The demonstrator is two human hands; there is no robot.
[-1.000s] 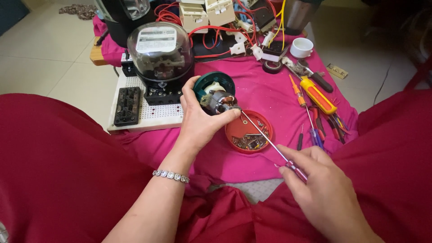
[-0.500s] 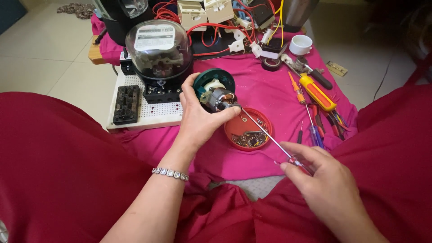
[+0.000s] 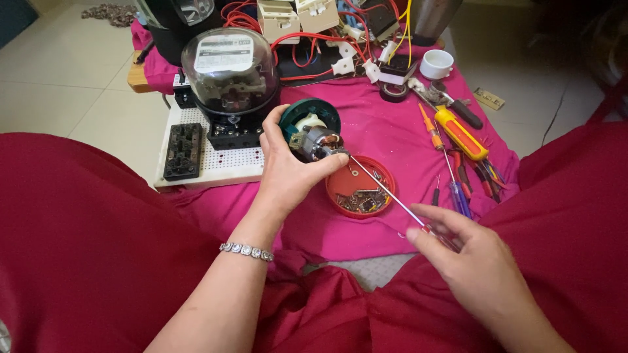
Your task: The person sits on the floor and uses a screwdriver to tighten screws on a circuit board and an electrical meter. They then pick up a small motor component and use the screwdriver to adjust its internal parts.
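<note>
Both hands were engaged: our left hand (image 3: 284, 173) gripped a small motor (image 3: 313, 134) in its green housing, raised above the pink cloth (image 3: 386, 127) beside the red dish of screws (image 3: 361, 186). Our right hand (image 3: 468, 258) pinched a slim screwdriver (image 3: 392, 196), tip set against the motor. We judged a screw was being worked; the tip needed steady alignment.

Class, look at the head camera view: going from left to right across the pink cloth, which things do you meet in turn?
Black terminal block → left hand holding the small motor → red lid of screws → right hand with the thin screwdriver → yellow-handled screwdriver.
</note>
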